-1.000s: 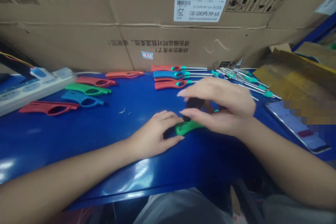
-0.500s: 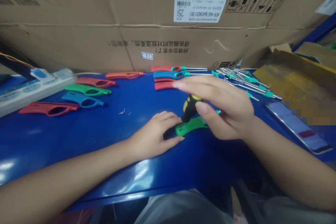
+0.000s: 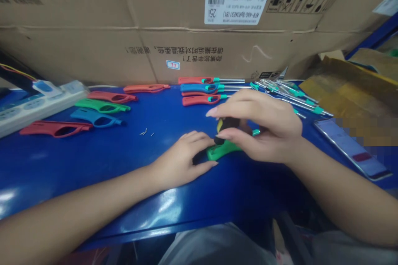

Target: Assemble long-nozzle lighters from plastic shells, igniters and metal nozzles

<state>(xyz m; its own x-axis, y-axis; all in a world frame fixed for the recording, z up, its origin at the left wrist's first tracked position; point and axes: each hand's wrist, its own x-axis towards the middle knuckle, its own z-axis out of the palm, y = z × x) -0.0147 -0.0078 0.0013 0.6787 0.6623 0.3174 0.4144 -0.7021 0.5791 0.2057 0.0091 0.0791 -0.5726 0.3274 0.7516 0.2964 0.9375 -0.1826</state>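
A green gas lighter [image 3: 225, 149] lies on the blue table in front of me, its far end under my right hand. My left hand [image 3: 185, 157] grips the lighter's near-left end between thumb and fingers. Above the lighter, my right hand [image 3: 264, 128] is curled around a short black and yellow screwdriver [image 3: 228, 124]. The screwdriver points down at the lighter's body; its tip is hidden. A few small screws [image 3: 144, 131] lie on the table left of my hands.
Red, green, blue and orange lighter shells [image 3: 99, 118] lie at left beside a white power strip [image 3: 37, 105]. Lighters with metal tubes [image 3: 202, 100] lie behind my hands, with loose tubes [image 3: 289, 91] to their right. A phone [image 3: 353, 149] sits at right; a cardboard box [image 3: 93, 49] stands behind.
My right hand has closed further around the screwdriver: the thumb has slid left along the handle and the fingers have curled. My left hand and the green lighter stay in place.
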